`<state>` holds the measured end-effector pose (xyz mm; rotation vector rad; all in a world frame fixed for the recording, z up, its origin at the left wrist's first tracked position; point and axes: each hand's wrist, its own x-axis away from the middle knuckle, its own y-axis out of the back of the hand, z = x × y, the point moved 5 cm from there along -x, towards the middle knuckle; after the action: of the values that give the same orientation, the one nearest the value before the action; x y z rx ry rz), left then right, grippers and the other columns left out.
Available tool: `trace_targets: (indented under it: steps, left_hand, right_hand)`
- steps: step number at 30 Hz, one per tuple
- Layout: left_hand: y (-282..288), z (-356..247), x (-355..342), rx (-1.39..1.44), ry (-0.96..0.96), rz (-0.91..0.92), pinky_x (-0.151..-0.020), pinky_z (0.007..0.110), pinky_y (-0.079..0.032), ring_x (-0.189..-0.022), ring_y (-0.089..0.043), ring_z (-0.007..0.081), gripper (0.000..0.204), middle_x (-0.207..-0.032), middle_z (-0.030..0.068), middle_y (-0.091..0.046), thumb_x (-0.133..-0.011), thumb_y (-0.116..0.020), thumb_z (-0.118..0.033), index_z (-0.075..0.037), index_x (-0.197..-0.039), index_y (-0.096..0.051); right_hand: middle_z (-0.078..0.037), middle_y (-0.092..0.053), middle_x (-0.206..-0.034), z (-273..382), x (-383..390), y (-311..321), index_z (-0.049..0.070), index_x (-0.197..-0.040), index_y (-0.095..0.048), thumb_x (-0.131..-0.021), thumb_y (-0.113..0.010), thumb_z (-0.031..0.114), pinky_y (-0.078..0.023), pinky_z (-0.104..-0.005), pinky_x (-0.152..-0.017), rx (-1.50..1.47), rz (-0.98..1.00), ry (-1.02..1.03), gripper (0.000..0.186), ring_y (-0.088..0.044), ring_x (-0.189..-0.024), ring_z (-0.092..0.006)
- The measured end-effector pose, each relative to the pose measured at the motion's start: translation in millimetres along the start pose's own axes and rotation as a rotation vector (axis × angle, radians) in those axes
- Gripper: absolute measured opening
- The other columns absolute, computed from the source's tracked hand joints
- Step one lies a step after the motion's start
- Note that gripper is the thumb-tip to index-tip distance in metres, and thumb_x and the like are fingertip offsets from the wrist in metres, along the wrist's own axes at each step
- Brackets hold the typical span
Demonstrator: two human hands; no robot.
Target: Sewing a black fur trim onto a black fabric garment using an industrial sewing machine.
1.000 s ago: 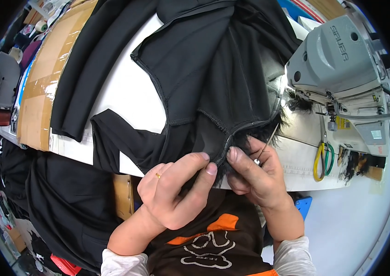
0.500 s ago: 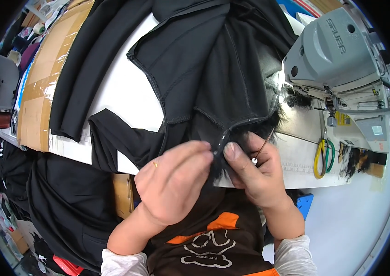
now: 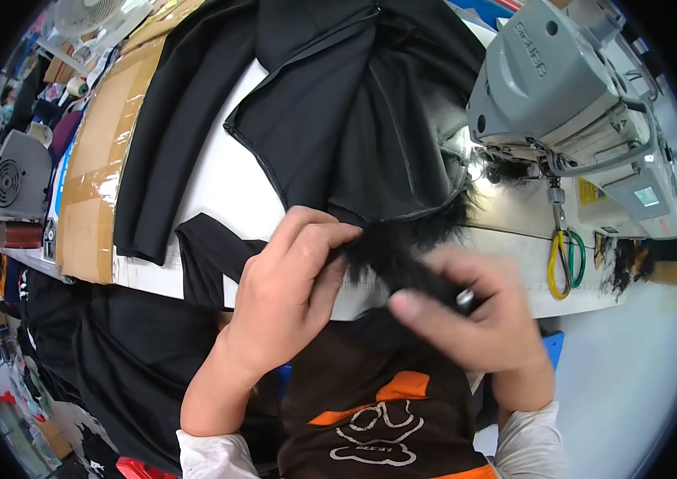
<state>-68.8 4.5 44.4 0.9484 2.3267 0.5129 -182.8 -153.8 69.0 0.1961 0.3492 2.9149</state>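
Observation:
A black garment [image 3: 314, 128] lies spread over the white tabletop, its seamed side showing, with shaggy black fur trim [image 3: 386, 255] along the lower edge. My left hand [image 3: 279, 295] pinches that edge, fingertips partly hidden at the fur. My right hand [image 3: 478, 311], blurred by motion, is closed on the lower part of the fur edge and also holds a thin tool [image 3: 465, 299], of which a small shiny end shows; the rest is hidden.
A grey sewing machine [image 3: 546, 88] stands right, with yellow-and-green handled scissors [image 3: 562, 267] below it. Taped cardboard [image 3: 95, 160] and a grey appliance [image 3: 11, 180] lie left; a white fan [image 3: 87, 16] is behind. Dark cloth [image 3: 115, 359] hangs at lower left.
My right hand has moved down and right with the fur edge. My left hand has moved up. More fur shows between them, and the view has shifted slightly.

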Motion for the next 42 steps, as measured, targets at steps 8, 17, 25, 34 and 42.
trace_targets:
  steps: [8, 17, 25, 34, 42]
  left_hand:
    - [5.4, 11.0, -9.7, 0.156, 0.139, 0.066, -0.068, 0.033, -0.054, -0.075, -0.068, 0.0302, 0.032, -0.087, 0.0121, -0.065, -0.079, -0.071, 0.009, 0.001, -0.109, -0.068]
    - [0.4, 2.9, 16.9, -0.380, -0.473, -0.217, -0.050, 0.027, -0.045, -0.062, -0.060, 0.0153, 0.036, -0.096, 0.0080, -0.067, -0.071, -0.075, -0.004, -0.002, -0.107, -0.075]
    - [-5.3, 1.0, 23.1, -0.376, -0.553, -0.266, -0.060, 0.030, -0.047, -0.076, -0.062, 0.0186, 0.029, -0.111, 0.0096, -0.071, -0.066, -0.078, -0.008, -0.006, -0.094, -0.075]
    - [-5.8, 8.1, 17.6, -0.172, -0.480, -0.208, -0.075, 0.042, -0.061, -0.097, -0.073, 0.0349, 0.025, -0.103, 0.0154, -0.068, -0.071, -0.080, -0.004, -0.002, -0.095, -0.072]
    - [-11.4, 8.5, 19.2, -0.113, -0.389, -0.210, -0.072, 0.040, -0.060, -0.092, -0.074, 0.0340, 0.029, -0.103, 0.0168, -0.066, -0.073, -0.079, 0.003, 0.005, -0.101, -0.072]
  right_hand:
    - [-0.003, -0.066, -0.076, 33.9, -29.1, 21.2, -0.002, -0.109, -0.067, -0.084, -0.086, 0.015, -0.042, -0.0224, -0.053, -0.224, -0.243, 0.008, 0.036, -0.055, -0.057, -0.0079]
    - [-0.006, -0.072, -0.102, 13.2, -29.8, 2.2, 0.003, -0.104, -0.074, -0.079, -0.083, 0.001, -0.035, -0.0219, -0.052, 0.323, -0.159, 0.340, 0.026, -0.048, -0.059, -0.0032]
    - [-0.006, -0.069, -0.109, -6.2, -57.7, -7.0, 0.006, -0.105, -0.071, -0.086, -0.077, 0.008, -0.060, -0.0342, -0.068, 0.350, 0.166, 0.425, 0.020, -0.073, -0.082, -0.0260]
    - [-0.008, -0.069, -0.103, -15.5, -62.4, -5.5, 0.006, -0.097, -0.069, -0.075, -0.084, 0.003, -0.059, -0.0297, -0.061, 0.438, 0.192, 0.616, 0.027, -0.072, -0.077, -0.0224]
    - [-0.008, -0.068, -0.096, -26.5, -55.5, -1.4, 0.006, -0.095, -0.070, -0.072, -0.077, 0.001, -0.053, -0.0290, -0.050, 0.477, 0.051, 0.856, 0.024, -0.067, -0.063, -0.0192]
